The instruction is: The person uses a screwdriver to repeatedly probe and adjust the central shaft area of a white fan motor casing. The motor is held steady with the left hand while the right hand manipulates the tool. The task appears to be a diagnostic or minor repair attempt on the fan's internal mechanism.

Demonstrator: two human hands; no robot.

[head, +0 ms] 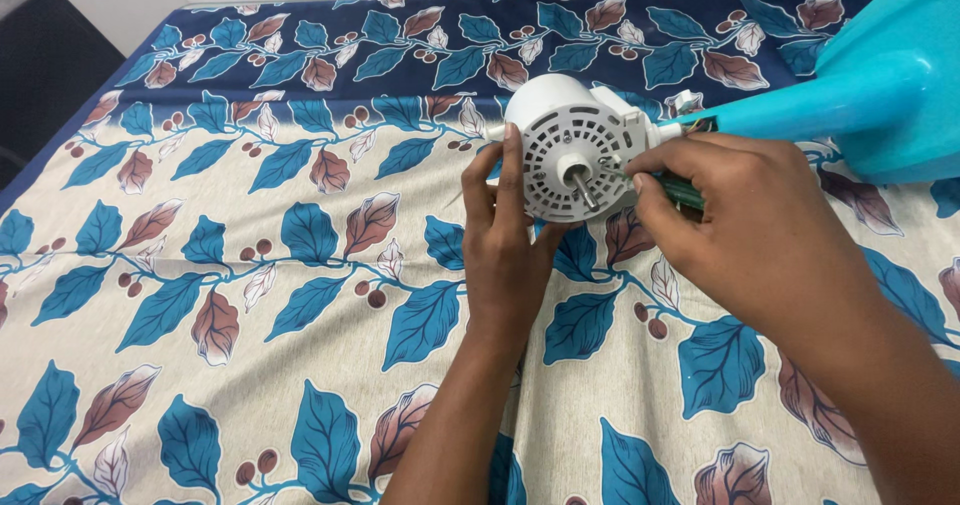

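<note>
A white round fan motor housing (565, 145) with slotted vents and a metal shaft (583, 187) lies on a leaf-patterned sheet (250, 265). It joins a turquoise plastic fan stand (850, 95) that runs to the upper right. My left hand (505, 235) grips the motor's left side, fingers on its face. At the motor's right side, my right hand (730, 215) is closed on a dark green screwdriver handle (685, 193). The tool's tip points at the housing face.
The sheet, with blue and brown leaves, covers a bed. A dark piece of furniture (40, 55) stands at the far left beyond the bed edge. The turquoise stand's wide base (900, 25) fills the upper right corner.
</note>
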